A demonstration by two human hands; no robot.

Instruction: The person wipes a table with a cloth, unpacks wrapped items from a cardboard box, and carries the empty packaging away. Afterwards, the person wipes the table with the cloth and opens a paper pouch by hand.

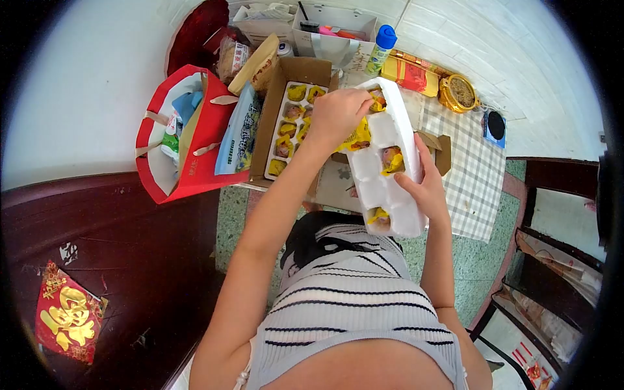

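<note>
My right hand (426, 185) grips the right side of a white foam tray (408, 198), thumb over the rim. The tray is held up at a tilt, and some of its cells hold round reddish pieces in yellow wrapping, such as one wrapped piece (392, 160) near my right thumb. My left hand (341, 117) is over the tray's far end. Its fingers are closed at a yellow-wrapped piece (377, 101) in the far corner cell; the exact grip is partly hidden. Left of the tray, a cardboard box (265, 130) holds another white tray with several wrapped pieces.
A red gift bag (218, 130) and a blue pouch (238, 140) stand left of the box. Along the wall are a white paper bag (335, 45), a blue-capped spray can (382, 49) and a golden pot (458, 94). A checkered cloth (471, 169) covers the table.
</note>
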